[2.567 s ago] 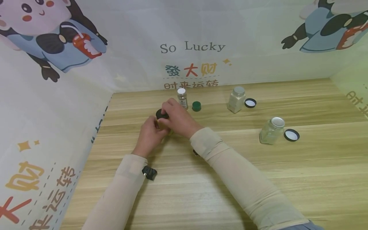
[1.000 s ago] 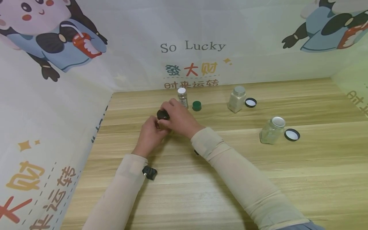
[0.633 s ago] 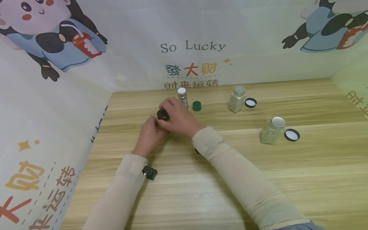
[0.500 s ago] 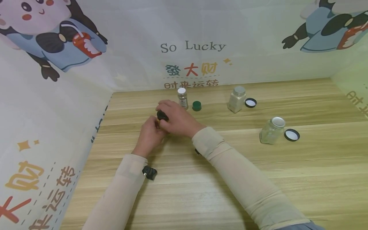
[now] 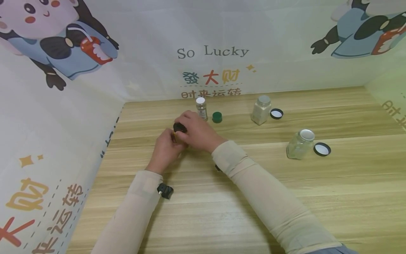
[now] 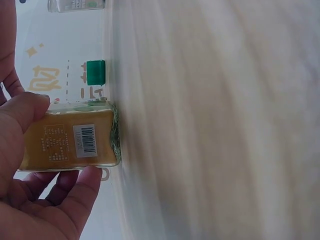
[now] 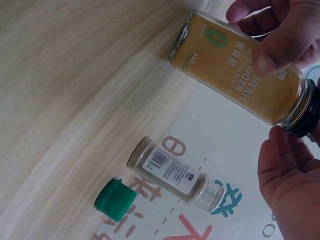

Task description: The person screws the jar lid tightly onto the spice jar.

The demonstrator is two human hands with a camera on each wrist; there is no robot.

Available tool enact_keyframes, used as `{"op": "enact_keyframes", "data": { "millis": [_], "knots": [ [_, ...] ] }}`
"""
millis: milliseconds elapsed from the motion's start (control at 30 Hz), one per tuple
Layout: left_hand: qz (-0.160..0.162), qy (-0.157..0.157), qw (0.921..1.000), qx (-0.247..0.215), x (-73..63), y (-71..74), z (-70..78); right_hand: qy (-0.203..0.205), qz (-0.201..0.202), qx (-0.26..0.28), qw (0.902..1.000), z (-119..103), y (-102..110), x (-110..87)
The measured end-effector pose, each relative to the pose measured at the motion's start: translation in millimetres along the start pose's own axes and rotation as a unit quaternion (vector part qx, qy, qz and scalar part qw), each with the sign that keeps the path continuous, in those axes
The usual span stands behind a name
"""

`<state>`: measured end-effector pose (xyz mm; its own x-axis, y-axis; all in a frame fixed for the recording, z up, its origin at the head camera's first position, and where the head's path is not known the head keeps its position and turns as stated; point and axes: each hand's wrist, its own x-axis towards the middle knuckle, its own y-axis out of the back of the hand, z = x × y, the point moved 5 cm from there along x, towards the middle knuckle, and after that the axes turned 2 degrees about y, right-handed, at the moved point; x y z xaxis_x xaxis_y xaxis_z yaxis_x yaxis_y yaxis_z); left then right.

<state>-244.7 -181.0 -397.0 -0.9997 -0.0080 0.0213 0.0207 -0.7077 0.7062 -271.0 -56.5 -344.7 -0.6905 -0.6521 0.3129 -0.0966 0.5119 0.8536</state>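
A glass jar of yellow-brown turmeric powder stands upright on the table in the grip of my left hand. In the left wrist view, the thumb lies on one side of the jar and the fingers curl around the other, with its barcode label showing. My right hand reaches across from the right and holds the jar's black lid between thumb and fingers. The right wrist view shows the lid on the jar's neck, with the right fingertips at its edge.
Behind the right hand stands a small spice bottle, with a green cap beside it. To the right are two glass jars, one farther back and one nearer, each beside a black lid. Printed cloth walls border the table.
My right hand's fingers have shifted around the black lid, letting more and then less of its top show. The left hand and the jar stay in place.
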Motion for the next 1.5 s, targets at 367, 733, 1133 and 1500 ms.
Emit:
{"op": "enact_keyframes", "data": {
  "millis": [367, 733, 1133, 1500],
  "knots": [
    [0.000, 0.000, 1.0000, 0.007, 0.0, 0.4, 0.4, 0.001, 0.023, -0.001, 0.9997, 0.6, 3.1, -2.7],
    [-0.002, 0.002, 1.0000, 0.007, -0.1, 0.3, 1.0, 0.031, -0.016, -0.005, 0.9994, -4.6, -1.8, 0.7],
    [-0.008, 0.013, 0.9999, 0.001, -0.9, -0.2, -0.8, -0.001, -0.001, -0.006, 1.0000, 1.9, 1.6, -2.6],
    [-0.007, 0.015, 0.9999, 0.004, 0.6, -0.1, -2.6, -0.007, 0.030, -0.015, 0.9994, 0.8, 7.3, -3.5]
  ]
}}
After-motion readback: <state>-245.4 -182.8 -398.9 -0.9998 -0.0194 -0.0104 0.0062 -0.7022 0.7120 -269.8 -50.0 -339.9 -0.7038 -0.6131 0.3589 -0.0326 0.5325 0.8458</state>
